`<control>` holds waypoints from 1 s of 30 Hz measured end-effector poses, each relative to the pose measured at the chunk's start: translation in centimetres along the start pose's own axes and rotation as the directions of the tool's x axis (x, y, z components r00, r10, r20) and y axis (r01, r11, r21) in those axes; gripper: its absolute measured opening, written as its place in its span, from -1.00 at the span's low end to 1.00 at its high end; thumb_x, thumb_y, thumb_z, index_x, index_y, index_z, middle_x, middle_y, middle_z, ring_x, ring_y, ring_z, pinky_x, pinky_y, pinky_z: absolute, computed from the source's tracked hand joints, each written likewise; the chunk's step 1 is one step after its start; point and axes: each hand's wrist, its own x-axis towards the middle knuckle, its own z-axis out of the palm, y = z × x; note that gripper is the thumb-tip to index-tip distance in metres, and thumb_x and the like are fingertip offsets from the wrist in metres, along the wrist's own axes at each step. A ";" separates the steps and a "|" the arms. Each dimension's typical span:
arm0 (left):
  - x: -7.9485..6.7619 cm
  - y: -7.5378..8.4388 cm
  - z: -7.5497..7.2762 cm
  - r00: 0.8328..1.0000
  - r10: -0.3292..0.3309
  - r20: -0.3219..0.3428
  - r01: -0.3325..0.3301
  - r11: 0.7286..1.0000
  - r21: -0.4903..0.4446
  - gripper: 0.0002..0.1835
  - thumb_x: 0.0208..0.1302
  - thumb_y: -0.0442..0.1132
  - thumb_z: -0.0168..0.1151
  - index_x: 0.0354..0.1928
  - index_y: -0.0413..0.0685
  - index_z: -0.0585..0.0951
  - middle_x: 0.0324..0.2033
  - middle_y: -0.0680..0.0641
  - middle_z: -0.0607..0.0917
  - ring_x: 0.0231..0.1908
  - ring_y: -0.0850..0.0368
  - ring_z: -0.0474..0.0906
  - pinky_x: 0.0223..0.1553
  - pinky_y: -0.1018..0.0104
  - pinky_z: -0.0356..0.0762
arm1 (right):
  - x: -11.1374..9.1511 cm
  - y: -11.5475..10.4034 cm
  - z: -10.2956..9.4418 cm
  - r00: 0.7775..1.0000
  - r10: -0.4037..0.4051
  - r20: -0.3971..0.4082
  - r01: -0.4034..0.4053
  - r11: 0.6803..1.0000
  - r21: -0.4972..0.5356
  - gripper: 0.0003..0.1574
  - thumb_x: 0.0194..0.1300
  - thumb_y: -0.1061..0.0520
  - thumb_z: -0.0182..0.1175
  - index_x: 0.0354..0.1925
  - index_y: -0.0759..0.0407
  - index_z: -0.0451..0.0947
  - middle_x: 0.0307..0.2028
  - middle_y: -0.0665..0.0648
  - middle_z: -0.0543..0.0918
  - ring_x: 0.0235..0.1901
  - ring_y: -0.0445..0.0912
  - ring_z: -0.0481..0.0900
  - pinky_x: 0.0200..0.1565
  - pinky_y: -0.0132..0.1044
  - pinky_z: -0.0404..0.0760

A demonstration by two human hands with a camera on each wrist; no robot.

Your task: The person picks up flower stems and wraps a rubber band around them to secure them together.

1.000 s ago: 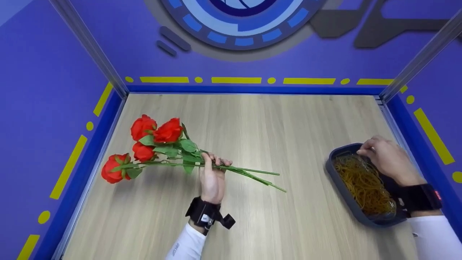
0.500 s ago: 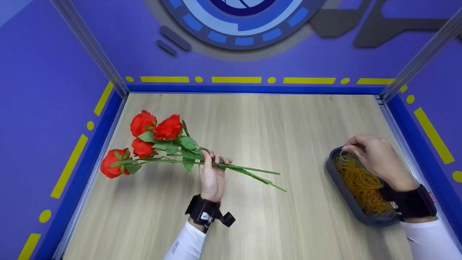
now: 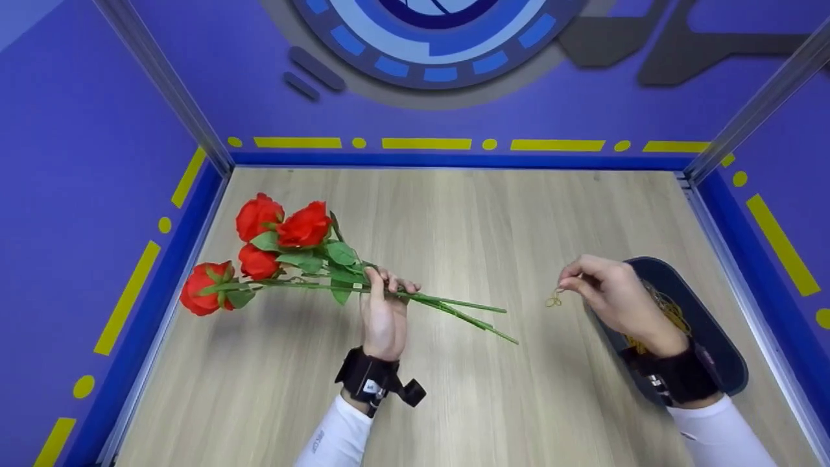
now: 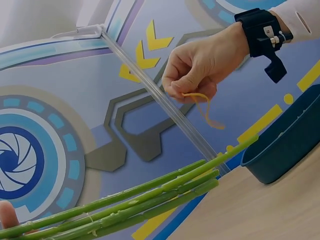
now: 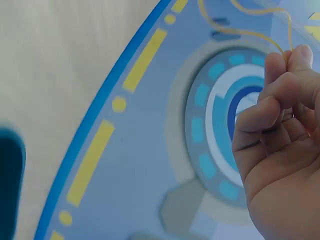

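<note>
Several red artificial roses [image 3: 305, 224] lie across my left hand [image 3: 384, 321], their blooms to the left. My left thumb and fingers hold their green stems [image 4: 150, 194] together, and the cut ends stick out to the right. Thumb and forefinger of my right hand [image 3: 616, 299] pinch a yellow rubber band [image 3: 553, 301], which dangles as a loop right of the stem ends. In the right wrist view the rubber band [image 5: 240, 31] spreads out from the fingertips. A dark blue tub [image 3: 723, 337] of rubber bands [image 3: 675, 314] sits behind my right forearm, partly hidden by it.
The wooden tabletop [image 3: 467, 214] is enclosed by blue printed panels [image 3: 428, 123] at the back and both sides. Metal profile posts [image 3: 175, 91] stand at the back corners. The tub is near the right edge.
My right hand has come out of the tub and moved left toward the stems, carrying a rubber band. My left hand and the roses have hardly moved.
</note>
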 end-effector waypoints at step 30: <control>-0.3 -0.2 0.2 0.998 -0.063 0.014 0.063 0.998 -0.023 -0.61 0.73 0.09 -0.43 -0.27 0.08 0.25 -0.53 0.15 0.36 -0.44 0.17 0.51 -0.07 0.26 0.60 | 1.5 -1.6 6.6 0.990 0.077 0.117 -0.111 0.940 0.323 -0.85 0.34 0.34 0.33 -0.28 0.09 0.70 -0.40 0.04 0.69 -0.60 -0.17 0.47 -0.52 -0.47 0.46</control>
